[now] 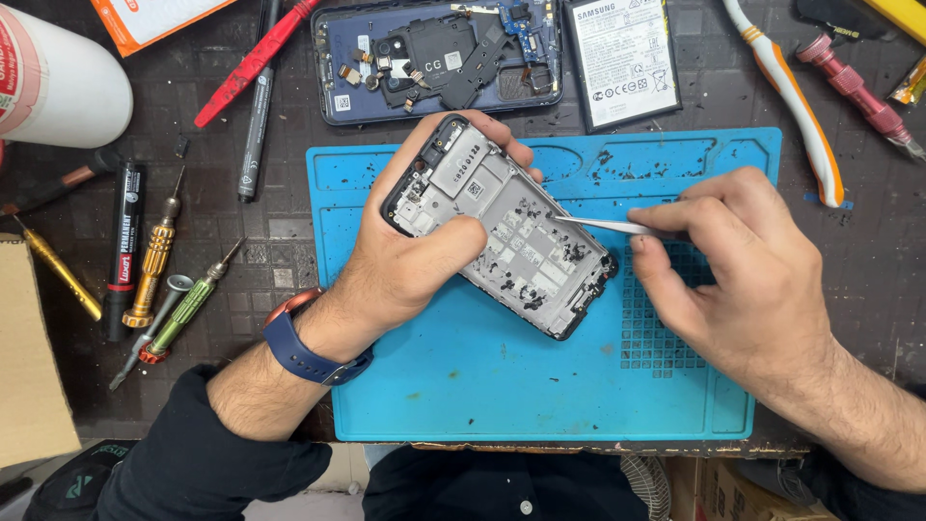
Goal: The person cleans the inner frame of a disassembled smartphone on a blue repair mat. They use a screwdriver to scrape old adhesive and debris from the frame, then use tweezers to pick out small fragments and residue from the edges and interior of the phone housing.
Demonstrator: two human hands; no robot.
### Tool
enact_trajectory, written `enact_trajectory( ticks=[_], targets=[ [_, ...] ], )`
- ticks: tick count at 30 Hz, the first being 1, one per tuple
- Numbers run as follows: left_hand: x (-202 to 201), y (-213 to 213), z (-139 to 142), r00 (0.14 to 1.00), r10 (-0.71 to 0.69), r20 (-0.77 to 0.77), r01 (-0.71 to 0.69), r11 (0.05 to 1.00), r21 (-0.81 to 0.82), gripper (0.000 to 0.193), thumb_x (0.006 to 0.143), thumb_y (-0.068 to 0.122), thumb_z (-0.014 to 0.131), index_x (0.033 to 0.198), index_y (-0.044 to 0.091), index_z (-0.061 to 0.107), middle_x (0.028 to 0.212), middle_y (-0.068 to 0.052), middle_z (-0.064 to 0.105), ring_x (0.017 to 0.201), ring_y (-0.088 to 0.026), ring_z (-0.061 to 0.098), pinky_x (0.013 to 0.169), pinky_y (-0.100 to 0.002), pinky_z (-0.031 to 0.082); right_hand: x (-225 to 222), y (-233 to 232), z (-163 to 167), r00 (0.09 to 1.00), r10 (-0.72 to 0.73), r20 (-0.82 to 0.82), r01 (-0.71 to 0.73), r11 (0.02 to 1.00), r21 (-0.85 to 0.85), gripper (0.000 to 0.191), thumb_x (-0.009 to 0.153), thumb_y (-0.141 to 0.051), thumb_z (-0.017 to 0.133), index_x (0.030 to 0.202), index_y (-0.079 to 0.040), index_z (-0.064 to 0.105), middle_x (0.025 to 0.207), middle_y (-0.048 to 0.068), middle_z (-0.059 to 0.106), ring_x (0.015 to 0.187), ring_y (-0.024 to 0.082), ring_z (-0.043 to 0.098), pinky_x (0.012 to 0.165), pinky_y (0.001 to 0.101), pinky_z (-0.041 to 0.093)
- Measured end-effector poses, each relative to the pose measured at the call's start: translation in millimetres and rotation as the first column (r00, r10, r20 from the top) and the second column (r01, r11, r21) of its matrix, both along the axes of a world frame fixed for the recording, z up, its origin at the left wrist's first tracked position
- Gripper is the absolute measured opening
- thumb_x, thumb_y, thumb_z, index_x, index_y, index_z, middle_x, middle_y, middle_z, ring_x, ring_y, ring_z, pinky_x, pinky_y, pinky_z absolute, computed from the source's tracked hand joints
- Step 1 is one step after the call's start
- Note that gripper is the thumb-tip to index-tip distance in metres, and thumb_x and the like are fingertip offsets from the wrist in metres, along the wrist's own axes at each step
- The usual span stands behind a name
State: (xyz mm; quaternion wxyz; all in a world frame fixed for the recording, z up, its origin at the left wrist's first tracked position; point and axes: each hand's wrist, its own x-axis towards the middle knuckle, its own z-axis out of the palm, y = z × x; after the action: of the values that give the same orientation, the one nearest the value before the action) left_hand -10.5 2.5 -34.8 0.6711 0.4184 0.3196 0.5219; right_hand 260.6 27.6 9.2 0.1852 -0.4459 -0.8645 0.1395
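Head view —
A: Why is the phone frame point(502, 227) tilted above the blue mat point(482, 386)?
B: The left hand point(405, 256) wraps it, thumb across the face, steadying it for the tweezers point(603, 225).
A: And the right hand point(743, 270)?
B: Fingers pinched closed on the tweezers — tip touching the frame's middle.

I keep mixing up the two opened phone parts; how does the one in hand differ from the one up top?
The phone frame is silver-grey inside, tilted, gripped by the left hand. The blue back housing lies flat, untouched, holding loose parts. Both lie open.
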Motion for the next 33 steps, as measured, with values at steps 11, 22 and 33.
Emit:
enact_trajectory(
  ticks=[11,22,33],
  targets=[
    [0,0,0,1.000,0.021,-0.017,-0.021,1.000,0.013,0.057,0.090,-0.003,0.050,0.147,-0.001,0.046,0.135,-0.014,0.061,0.131,-0.021,0.061,0.118,-0.040,0.053,-4,1,6,1.000,0.026,0.016,-0.027,0.994,0.107,0.026,0.076,-0.001,0.084,0.098,0.000,0.069,0.094,0.015,0.057,0.080,0.026,0.063,0.061,0.0358,0.054],
    [0,-1,-1,1.000,0.022,-0.008,-0.022,1.000,0.010,0.056,0.090,-0.003,0.050,0.146,-0.001,0.046,0.134,-0.014,0.061,0.130,-0.021,0.061,0.117,-0.040,0.054,-2,-1,2,0.999,-0.002,-0.038,-0.003,0.992,-0.123,0.020,0.086,-0.002,0.080,0.098,0.000,0.064,0.094,0.007,0.062,0.080,0.019,0.065,0.060,0.0309,0.055],
    [0,-1,-2,0.999,0.023,-0.032,-0.022,0.999,0.032,0.051,0.090,-0.001,0.050,0.141,-0.002,0.046,0.134,-0.014,0.061,0.130,-0.020,0.061,0.117,-0.039,0.054,0,-1,-4,0.999,0.036,-0.025,-0.037,0.999,-0.019,0.021,0.087,-0.001,0.081,0.099,-0.001,0.063,0.104,0.013,0.057,0.086,0.022,0.065,0.067,0.0319,0.055]
  ],
)
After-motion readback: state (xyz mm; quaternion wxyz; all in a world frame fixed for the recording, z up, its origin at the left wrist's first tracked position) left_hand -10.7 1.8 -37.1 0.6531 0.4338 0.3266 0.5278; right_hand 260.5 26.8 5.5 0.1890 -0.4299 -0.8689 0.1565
